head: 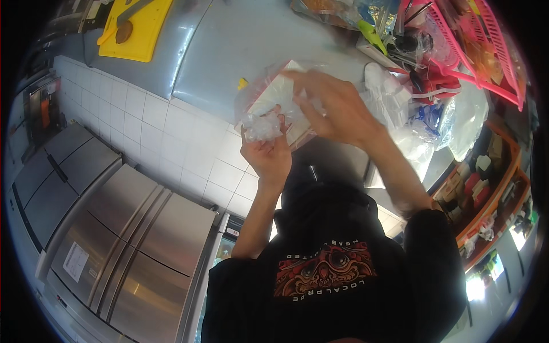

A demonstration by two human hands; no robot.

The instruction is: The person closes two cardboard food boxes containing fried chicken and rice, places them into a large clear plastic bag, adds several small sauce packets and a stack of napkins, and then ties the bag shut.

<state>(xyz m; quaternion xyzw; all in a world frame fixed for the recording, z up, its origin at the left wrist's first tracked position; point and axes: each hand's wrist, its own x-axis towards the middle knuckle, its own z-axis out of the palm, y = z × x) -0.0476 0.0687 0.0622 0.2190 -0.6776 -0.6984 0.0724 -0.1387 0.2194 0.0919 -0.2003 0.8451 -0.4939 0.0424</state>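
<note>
My left hand (266, 156) is palm up with its fingers curled around a crumpled piece of clear plastic (262, 127). Just to the right, my right hand (339, 109) is blurred, its thumb and fingers bent over clear plastic film; whether it pinches any of it cannot be made out. Beneath both hands lies a clear plastic bag (246, 100) around a white, red-edged pack (274, 92), at the near edge of the steel worktop (240, 38). A small yellow scrap (242, 83) rests beside the bag.
A yellow cutting board (148, 36) at far left carries a knife (133, 10) and a brown round piece (124, 32). Plastic bags (388, 92) and a pink plastic basket (459, 73) crowd the right. Steel refrigerators (141, 223) stand at lower left, an orange shelf (493, 188) at right.
</note>
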